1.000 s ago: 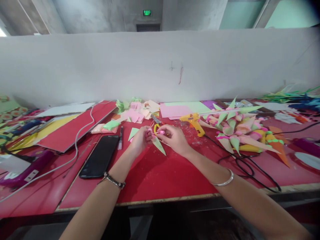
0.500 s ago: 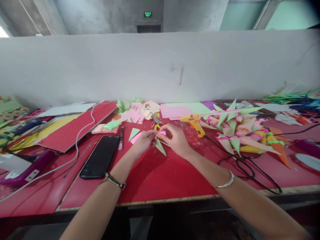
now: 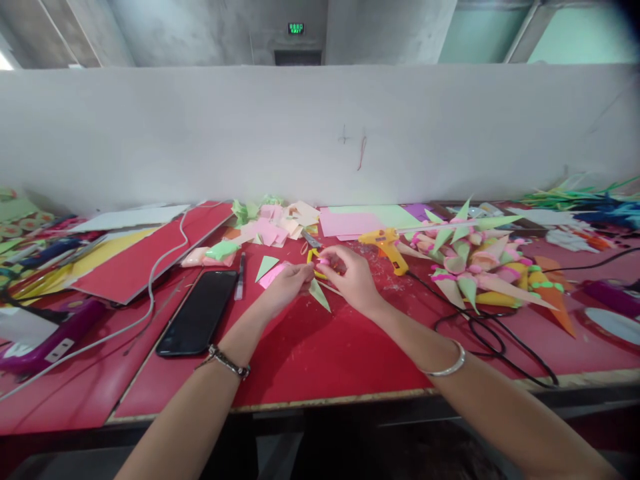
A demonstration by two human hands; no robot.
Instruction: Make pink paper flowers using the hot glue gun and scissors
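Observation:
Over the middle of the table, my left hand (image 3: 290, 287) is closed, its fingertips pinched close to those of the other hand. What lies in that pinch is too small to make out. My right hand (image 3: 354, 277) has thumb and fingers closed on a small pink paper piece (image 3: 325, 263). Just below my fingers lies a pale green pointed paper piece (image 3: 319, 297). Yellow-handled scissors (image 3: 311, 256) rest behind my hands, partly covered by them. Left of my left hand are a green paper triangle (image 3: 267, 267) and bright pink paper (image 3: 271, 276).
A yellow glue gun (image 3: 391, 249) lies to the right, its black cord (image 3: 493, 337) looping forward. Beyond it is a pile of paper cones (image 3: 465, 257). A phone (image 3: 197, 313) and a pen (image 3: 241, 277) lie left. Cut paper scraps (image 3: 273, 227) sit at the back.
My fingertips have shifted slightly around the pink paper piece, and less of it shows. The whole view has drifted a little; the things on the table stay in place.

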